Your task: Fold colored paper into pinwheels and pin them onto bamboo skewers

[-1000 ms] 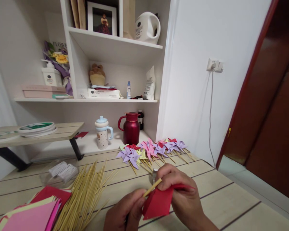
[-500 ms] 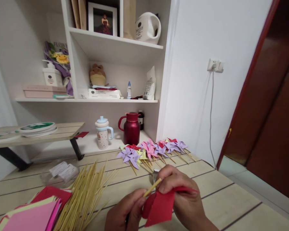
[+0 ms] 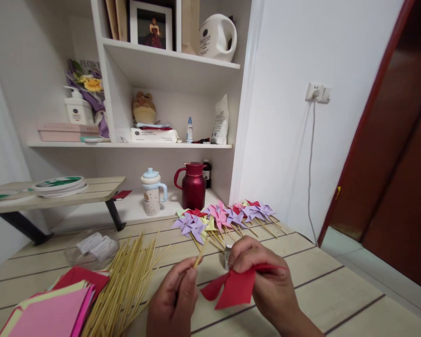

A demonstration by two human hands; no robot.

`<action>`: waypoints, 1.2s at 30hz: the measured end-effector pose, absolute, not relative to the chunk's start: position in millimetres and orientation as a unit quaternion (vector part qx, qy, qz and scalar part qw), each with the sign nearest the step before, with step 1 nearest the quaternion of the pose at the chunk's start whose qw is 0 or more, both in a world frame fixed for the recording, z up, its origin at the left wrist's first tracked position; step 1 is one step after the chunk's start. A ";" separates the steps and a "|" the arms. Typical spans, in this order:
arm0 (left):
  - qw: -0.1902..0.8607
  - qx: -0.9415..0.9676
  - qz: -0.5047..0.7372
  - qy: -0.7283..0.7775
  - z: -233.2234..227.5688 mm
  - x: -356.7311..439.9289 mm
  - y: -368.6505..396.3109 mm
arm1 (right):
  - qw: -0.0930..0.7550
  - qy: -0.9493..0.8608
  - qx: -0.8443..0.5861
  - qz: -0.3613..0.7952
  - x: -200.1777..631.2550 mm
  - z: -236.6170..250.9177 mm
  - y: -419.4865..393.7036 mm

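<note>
Between the two hands, low in the view, lies a narrow gap over the table [image 3: 330, 285]. Left hand [image 3: 173, 302]: fingers closed in a pinch on a stick [image 3: 199, 259], held near its upper end; only that short tip shows, pointing up and to the right, away from the person. Right hand [image 3: 266, 281]: fingers closed on a folded red paper [image 3: 235, 290], which hangs leftward from the grip, one curled flap reaching towards the left hand. The paper lies just right of and slightly below the stick tip, apart from it; the stick's long axis slants past the paper's upper edge, not into it. Each hand is nearest its own piece, and the left hand's tip is the part closest to the paper's centre, which is hidden behind the folds. Left of the left hand: a loose heap of sticks [image 3: 126, 285], then a stack of coloured paper [image 3: 52, 311]. Beyond the right hand: a small metal object [image 3: 227, 255], too small to identify, and a row of finished pinwheels [image 3: 224, 217].
</note>
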State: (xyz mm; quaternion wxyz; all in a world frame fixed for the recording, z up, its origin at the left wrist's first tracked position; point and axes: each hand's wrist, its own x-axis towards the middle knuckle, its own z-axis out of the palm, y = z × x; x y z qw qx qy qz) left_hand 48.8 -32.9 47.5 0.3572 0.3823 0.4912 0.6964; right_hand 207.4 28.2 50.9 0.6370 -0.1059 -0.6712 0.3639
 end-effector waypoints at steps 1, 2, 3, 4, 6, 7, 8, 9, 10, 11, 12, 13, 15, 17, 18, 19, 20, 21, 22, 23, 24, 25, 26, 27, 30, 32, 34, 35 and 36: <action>0.401 0.349 0.702 0.474 48.1 47.6 -30.7 | 0.636 -0.670 -0.106 0.368 207.4 50.4 28.3; 0.438 0.325 0.705 0.454 48.5 46.4 -28.7 | 0.633 -0.672 -0.106 0.369 207.3 50.2 28.3; 0.464 0.311 0.707 0.435 48.8 45.4 -27.0 | 0.627 -0.677 -0.107 0.369 207.2 50.1 28.0; 0.480 0.305 0.708 0.419 48.7 44.5 -25.7 | 0.621 -0.684 -0.108 0.368 206.9 50.1 27.7; 0.494 0.302 0.706 0.407 47.9 43.3 -24.2 | 0.608 -0.696 -0.109 0.366 206.3 50.3 27.2; 0.498 0.303 0.702 0.409 47.4 43.1 -24.1 | 0.604 -0.701 -0.109 0.363 206.0 50.4 27.3; 0.501 0.305 0.696 0.415 46.8 43.2 -24.1 | 0.602 -0.704 -0.110 0.361 205.7 50.5 27.6; 0.503 0.307 0.689 0.421 46.4 43.5 -24.3 | 0.601 -0.705 -0.112 0.359 205.6 50.5 28.3; 0.505 0.309 0.683 0.428 46.0 44.0 -24.5 | 0.602 -0.704 -0.115 0.358 205.5 50.4 29.2; 0.505 0.310 0.677 0.435 45.8 44.6 -24.6 | 0.603 -0.702 -0.118 0.359 205.6 50.3 30.3; 0.504 0.311 0.674 0.442 45.6 45.4 -24.5 | 0.604 -0.700 -0.120 0.360 205.7 50.1 31.5; 0.500 0.311 0.672 0.449 45.4 46.3 -24.3 | 0.605 -0.698 -0.123 0.362 206.0 49.9 32.7; 0.483 0.313 0.677 0.459 44.6 47.9 -23.5 | 0.605 -0.697 -0.130 0.363 206.4 49.7 34.8; 0.460 0.315 0.685 0.469 43.5 48.7 -22.5 | 0.603 -0.698 -0.137 0.363 206.6 49.7 36.0; 0.450 0.315 0.688 0.474 43.2 48.5 -22.2 | 0.601 -0.699 -0.139 0.362 206.7 49.8 36.3; 0.440 0.314 0.691 0.480 43.2 47.8 -22.3 | 0.600 -0.700 -0.140 0.361 206.6 49.9 36.4; 0.432 0.312 0.693 0.486 43.7 46.6 -22.6 | 0.599 -0.702 -0.141 0.359 206.6 50.1 36.4; 0.423 0.311 0.693 0.494 44.6 45.1 -23.2 | 0.597 -0.705 -0.140 0.357 206.5 50.3 36.3; 0.416 0.310 0.692 0.501 45.9 43.3 -24.1 | 0.595 -0.708 -0.137 0.354 206.5 50.5 36.1; 0.409 0.312 0.692 0.507 47.3 41.5 -25.1 | 0.593 -0.712 -0.133 0.351 206.5 50.8 36.0; 0.403 0.316 0.690 0.512 48.8 39.8 -26.1 | 0.591 -0.716 -0.130 0.349 206.6 51.0 36.0; 0.399 0.319 0.688 0.514 50.2 38.5 -26.9 | 0.588 -0.719 -0.127 0.346 206.8 51.3 36.0; 0.399 0.321 0.688 0.514 51.2 37.7 -27.6 | 0.587 -0.722 -0.126 0.343 207.0 51.7 36.0; 0.402 0.321 0.687 0.513 51.8 37.5 -28.0 | 0.587 -0.725 -0.126 0.339 207.2 52.1 36.1; 0.416 0.316 0.685 0.508 52.3 40.5 -27.9 | 0.585 -0.734 -0.127 0.322 207.7 54.1 35.6; 0.434 0.322 0.676 0.500 53.3 44.2 -27.9 | 0.581 -0.742 -0.124 0.312 207.7 56.0 34.5; 0.457 0.317 0.673 0.487 55.8 47.6 -28.9 | 0.578 -0.747 -0.120 0.306 207.6 58.0 33.3; 0.469 0.307 0.674 0.480 57.3 48.8 -29.8 | 0.577 -0.749 -0.117 0.305 207.5 58.7 33.0; 0.479 0.297 0.675 0.475 58.9 49.4 -30.8 | 0.576 -0.750 -0.113 0.305 207.5 59.2 32.9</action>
